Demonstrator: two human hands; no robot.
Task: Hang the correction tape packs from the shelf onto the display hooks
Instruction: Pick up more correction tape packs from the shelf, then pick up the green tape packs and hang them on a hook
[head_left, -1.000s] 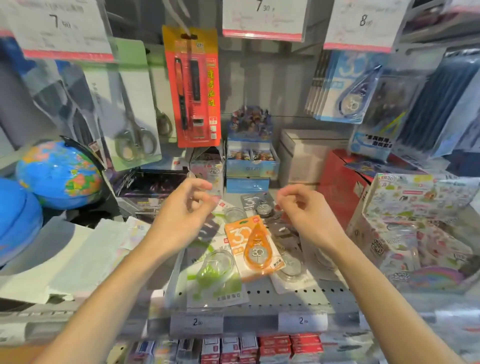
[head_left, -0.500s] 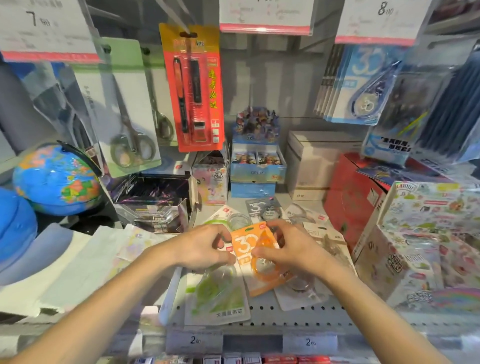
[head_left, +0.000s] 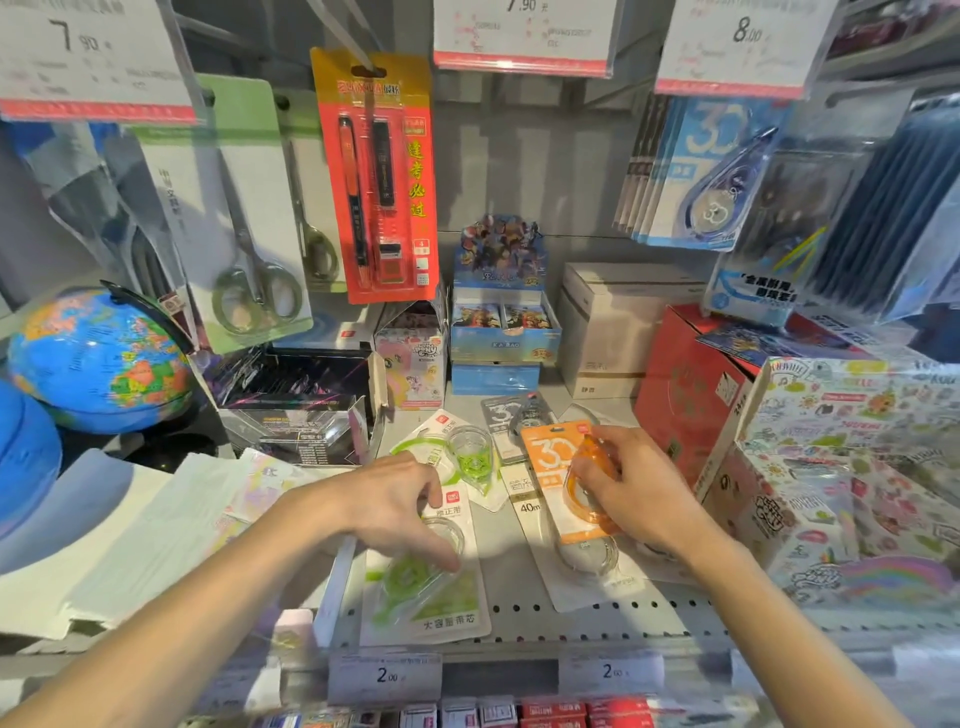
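Several correction tape packs lie loose on the perforated shelf (head_left: 519, 571). My right hand (head_left: 631, 491) grips an orange pack (head_left: 548, 457) by its blister and tilts it up off the pile. My left hand (head_left: 395, 506) rests with curled fingers on a green pack (head_left: 441, 603) lying flat at the shelf's front. A second green pack (head_left: 467, 457) and a grey pack (head_left: 504, 415) lie further back. A clear pack (head_left: 587, 566) sits under the orange one. Blue correction tape packs (head_left: 696, 171) hang from a hook at the upper right.
Scissors cards (head_left: 228, 218) and an orange pen card (head_left: 379, 176) hang at upper left. A globe (head_left: 98, 358) stands at left. Boxes crowd the back: blue card box (head_left: 504, 322), white box (head_left: 618, 322), red box (head_left: 691, 389). A sticker box (head_left: 852, 467) fills the right.
Both hands came down from above onto the packs. The right hand took hold of the orange pack and shifted it right; the left hand moved onto the front green pack.
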